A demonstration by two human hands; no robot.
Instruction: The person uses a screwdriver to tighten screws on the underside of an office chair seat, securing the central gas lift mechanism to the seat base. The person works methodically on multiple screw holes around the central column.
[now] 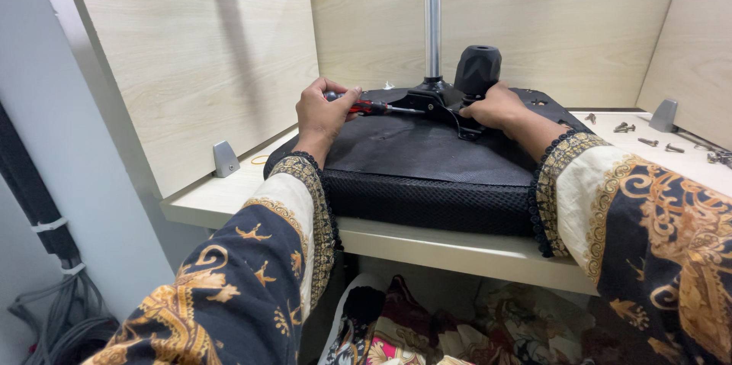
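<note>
Black mesh covers the upturned chair seat (427, 159) lying on the pale wooden surface (229, 197) in front of me, its metal mechanism plate (435, 99) and chrome gas column (432, 29) pointing up. My left hand (322, 113) has its fingers clamped on the red-and-black screwdriver (370, 107), whose tip lies level toward the plate. My right hand (499, 108) rests on the plate just below the black knob (477, 69); whether its fingers grip anything I cannot tell. Loose screws (625, 128) lie scattered to the right, near a grey bracket (664, 115).
</note>
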